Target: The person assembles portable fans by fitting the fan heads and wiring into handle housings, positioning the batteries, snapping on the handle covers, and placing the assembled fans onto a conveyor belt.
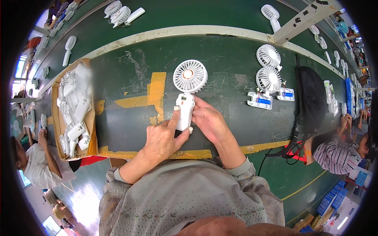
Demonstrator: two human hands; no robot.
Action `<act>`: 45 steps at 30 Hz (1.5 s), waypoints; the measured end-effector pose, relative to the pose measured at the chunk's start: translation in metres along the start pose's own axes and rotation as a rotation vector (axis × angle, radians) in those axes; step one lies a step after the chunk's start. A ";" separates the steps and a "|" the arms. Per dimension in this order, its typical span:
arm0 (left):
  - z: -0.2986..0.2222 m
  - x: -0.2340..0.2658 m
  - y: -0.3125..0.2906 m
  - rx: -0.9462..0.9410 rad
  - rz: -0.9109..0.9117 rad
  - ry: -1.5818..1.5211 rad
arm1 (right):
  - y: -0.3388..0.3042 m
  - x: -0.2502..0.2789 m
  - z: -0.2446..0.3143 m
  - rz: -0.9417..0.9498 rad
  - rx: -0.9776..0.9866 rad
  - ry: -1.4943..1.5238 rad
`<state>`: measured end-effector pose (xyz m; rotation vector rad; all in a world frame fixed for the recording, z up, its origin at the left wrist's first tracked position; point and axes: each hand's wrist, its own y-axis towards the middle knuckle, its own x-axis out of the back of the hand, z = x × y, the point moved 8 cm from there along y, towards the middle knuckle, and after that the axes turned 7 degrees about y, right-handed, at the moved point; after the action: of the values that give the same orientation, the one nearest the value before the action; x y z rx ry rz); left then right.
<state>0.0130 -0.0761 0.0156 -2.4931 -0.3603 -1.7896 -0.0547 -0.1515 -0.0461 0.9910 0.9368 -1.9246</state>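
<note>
A white handheld fan (pixel 190 77) lies on the green work table (pixel 130 129), its round grille toward the far side and its handle toward me. My left hand (pixel 160 138) is closed on the left side and lower end of the handle. Its index finger and thumb, with white coverings on their tips, press there. On the handle's right side, my right hand (pixel 210 120) holds it with bent fingers, some of them partly hidden. A small dark window shows near the top of the handle.
At the left stands a cardboard box (pixel 93 135) of white plastic casings (pixel 82 105). To the right lie two opened fans (pixel 269 80) with blue batteries (pixel 263 101) and a black bag (pixel 310 94). A metal post (pixel 299 23) rises beyond. Other people work at both sides.
</note>
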 end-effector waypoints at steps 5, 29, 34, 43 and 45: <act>0.005 -0.002 -0.002 -0.009 0.017 -0.048 | -0.002 -0.004 -0.001 -0.019 0.016 -0.026; -0.008 -0.006 -0.010 -0.060 -0.001 0.073 | -0.002 0.015 -0.013 -0.237 0.158 -0.232; -0.007 0.000 -0.010 -0.021 0.041 0.021 | -0.002 0.019 -0.014 -0.206 0.136 -0.184; 0.019 -0.049 -0.005 0.385 0.461 -1.046 | -0.010 -0.011 0.004 -0.025 0.201 -0.113; 0.017 -0.048 -0.006 0.357 0.446 -0.946 | -0.014 -0.011 0.006 -0.056 0.234 -0.173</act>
<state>0.0125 -0.0745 -0.0356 -2.6616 -0.1053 -0.2898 -0.0643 -0.1474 -0.0307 0.9183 0.6578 -2.1656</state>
